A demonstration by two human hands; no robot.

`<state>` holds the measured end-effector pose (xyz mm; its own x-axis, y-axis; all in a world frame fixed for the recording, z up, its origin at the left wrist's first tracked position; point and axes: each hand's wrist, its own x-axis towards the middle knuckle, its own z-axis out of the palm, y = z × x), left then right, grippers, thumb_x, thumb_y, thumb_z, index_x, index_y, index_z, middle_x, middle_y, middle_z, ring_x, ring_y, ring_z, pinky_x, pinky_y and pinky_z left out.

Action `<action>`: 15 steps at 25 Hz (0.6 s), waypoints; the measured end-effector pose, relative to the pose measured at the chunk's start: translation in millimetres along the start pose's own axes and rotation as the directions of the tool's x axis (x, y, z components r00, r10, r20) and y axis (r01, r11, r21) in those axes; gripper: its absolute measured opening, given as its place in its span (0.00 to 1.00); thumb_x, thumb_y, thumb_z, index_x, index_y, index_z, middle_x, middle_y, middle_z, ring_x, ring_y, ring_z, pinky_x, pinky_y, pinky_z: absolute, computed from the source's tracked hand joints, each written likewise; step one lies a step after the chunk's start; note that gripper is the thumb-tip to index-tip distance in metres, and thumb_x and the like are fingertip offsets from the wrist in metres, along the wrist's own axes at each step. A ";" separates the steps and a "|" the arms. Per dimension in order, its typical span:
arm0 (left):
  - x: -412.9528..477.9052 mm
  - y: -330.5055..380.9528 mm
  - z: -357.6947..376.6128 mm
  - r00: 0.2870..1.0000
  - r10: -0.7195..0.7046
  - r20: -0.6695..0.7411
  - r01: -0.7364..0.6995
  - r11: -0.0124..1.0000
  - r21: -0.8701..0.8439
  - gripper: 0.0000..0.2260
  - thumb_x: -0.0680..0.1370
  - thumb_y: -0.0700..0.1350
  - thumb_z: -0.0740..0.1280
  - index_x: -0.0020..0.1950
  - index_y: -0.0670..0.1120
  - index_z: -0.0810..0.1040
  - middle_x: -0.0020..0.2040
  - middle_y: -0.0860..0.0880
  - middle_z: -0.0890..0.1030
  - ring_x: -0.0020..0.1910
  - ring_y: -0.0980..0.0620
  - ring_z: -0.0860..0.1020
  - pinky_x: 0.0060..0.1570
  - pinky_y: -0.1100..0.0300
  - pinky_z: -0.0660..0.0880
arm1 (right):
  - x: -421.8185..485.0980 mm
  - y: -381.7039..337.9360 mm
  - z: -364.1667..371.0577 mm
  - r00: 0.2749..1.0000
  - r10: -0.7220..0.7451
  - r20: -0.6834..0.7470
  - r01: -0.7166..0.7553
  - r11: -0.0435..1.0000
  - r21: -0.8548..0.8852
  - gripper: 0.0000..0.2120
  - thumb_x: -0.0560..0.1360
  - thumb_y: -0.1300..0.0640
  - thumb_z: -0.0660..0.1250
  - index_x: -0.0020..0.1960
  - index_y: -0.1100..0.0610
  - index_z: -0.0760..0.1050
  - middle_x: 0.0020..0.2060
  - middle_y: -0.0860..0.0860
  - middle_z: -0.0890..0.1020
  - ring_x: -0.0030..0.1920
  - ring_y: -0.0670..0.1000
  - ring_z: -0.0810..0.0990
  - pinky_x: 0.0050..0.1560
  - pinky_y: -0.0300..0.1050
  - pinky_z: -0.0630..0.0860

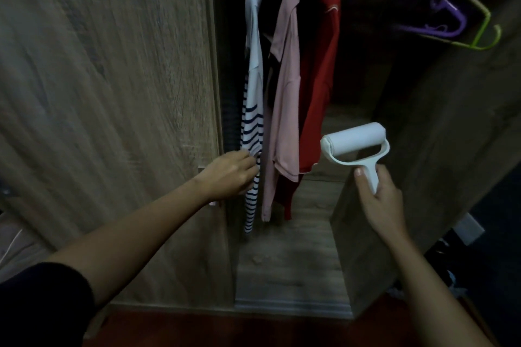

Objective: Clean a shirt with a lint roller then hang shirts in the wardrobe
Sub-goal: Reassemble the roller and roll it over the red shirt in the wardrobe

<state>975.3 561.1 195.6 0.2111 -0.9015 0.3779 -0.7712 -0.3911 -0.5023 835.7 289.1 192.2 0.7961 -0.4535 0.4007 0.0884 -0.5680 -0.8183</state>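
Three shirts hang in the open wardrobe: a white shirt with navy stripes [252, 110] at the left, a pink polo shirt [284, 98] in the middle, a red shirt [321, 87] to the right. My left hand [232, 175] pinches the lower side of the striped shirt. My right hand [379, 200] holds the handle of a white lint roller [353, 139], with its roll raised just right of the red shirt's hem and apart from the cloth.
The wooden wardrobe door [107, 93] stands on the left and a wooden side panel [439, 149] on the right. Empty purple hanger [448, 18] and green hanger [485, 34] hang at the upper right. The wardrobe floor [290, 256] lies below the shirts.
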 end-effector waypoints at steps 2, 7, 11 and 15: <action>50.2 5.9 -18.5 0.967 -0.144 -0.211 0.130 0.988 -0.079 0.12 0.75 0.45 0.61 0.46 0.40 0.81 0.38 0.43 0.80 0.37 0.46 0.77 0.40 0.55 0.76 | 3.6 4.2 -7.5 1.000 0.007 -0.024 -0.007 1.000 0.003 0.08 0.78 0.51 0.61 0.44 0.55 0.71 0.32 0.46 0.77 0.33 0.36 0.76 0.30 0.27 0.69; 149.6 21.1 -52.9 0.640 -0.768 0.009 0.602 0.494 -0.628 0.26 0.77 0.55 0.64 0.68 0.40 0.68 0.40 0.44 0.80 0.40 0.48 0.78 0.43 0.58 0.75 | 17.9 25.8 -33.7 0.995 0.042 -0.087 -0.043 0.999 -0.019 0.09 0.77 0.50 0.62 0.42 0.55 0.71 0.32 0.49 0.78 0.33 0.39 0.76 0.34 0.41 0.70; 185.1 22.0 -38.8 0.426 -0.889 0.166 0.708 0.213 -0.673 0.14 0.76 0.51 0.66 0.55 0.43 0.78 0.38 0.47 0.81 0.38 0.53 0.77 0.38 0.63 0.68 | 45.1 39.2 -49.7 0.997 0.029 -0.069 -0.028 1.000 0.006 0.09 0.77 0.51 0.62 0.41 0.55 0.70 0.31 0.50 0.78 0.32 0.41 0.76 0.34 0.41 0.69; 194.0 38.5 -22.8 0.397 -0.880 0.259 0.691 0.101 -0.716 0.08 0.75 0.46 0.67 0.36 0.48 0.75 0.26 0.54 0.72 0.27 0.59 0.71 0.30 0.68 0.66 | 76.8 48.2 -53.5 1.000 0.025 -0.005 -0.025 0.999 0.028 0.09 0.77 0.50 0.62 0.41 0.54 0.71 0.31 0.51 0.78 0.31 0.44 0.76 0.34 0.42 0.72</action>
<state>972.9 375.4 267.3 0.9186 -0.0615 0.3904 -0.3616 -0.5297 0.7673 869.1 190.1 205.5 0.7954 -0.4709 0.3817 0.0851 -0.5367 -0.8394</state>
